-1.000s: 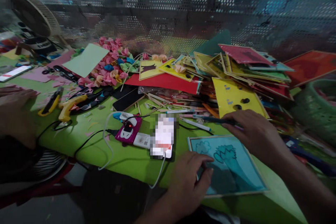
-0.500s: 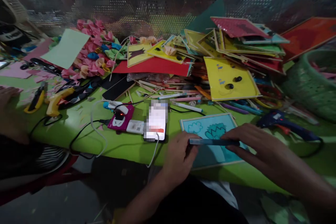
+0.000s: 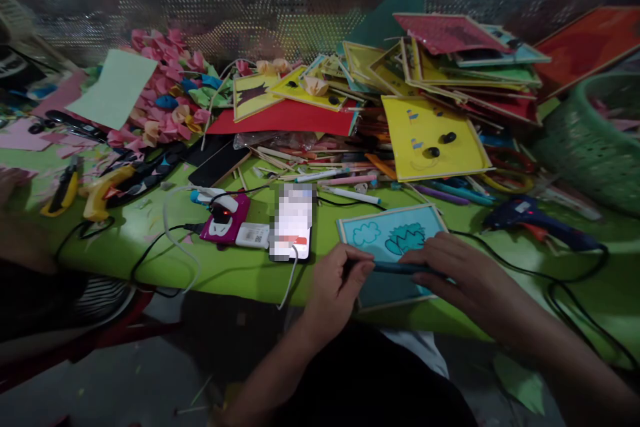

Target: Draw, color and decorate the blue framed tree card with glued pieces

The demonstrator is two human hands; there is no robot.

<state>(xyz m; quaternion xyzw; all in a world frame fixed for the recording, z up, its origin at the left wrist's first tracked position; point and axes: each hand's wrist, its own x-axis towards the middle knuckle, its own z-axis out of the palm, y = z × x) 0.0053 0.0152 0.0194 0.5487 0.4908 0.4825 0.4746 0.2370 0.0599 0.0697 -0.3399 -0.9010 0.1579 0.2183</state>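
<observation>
My left hand is closed around one end of a dark blue marker pen. My right hand pinches the other end between thumb and fingers, so the pen lies level between both hands. Below it, on the green table, is a light blue framed card with a cloud and a bushy shape outlined in dark ink. My hands and the pen cover part of its middle and right side. Whether the pen's cap is on or off I cannot make out.
Left of the card lie a lit phone with a white cable and a purple power strip. A blue glue gun rests at right, near a green basket. Framed cards pile up behind. Another person's arm is at far left.
My hands have come closer together along the marker pen, and less of it shows between them. The whole view has shifted slightly.
</observation>
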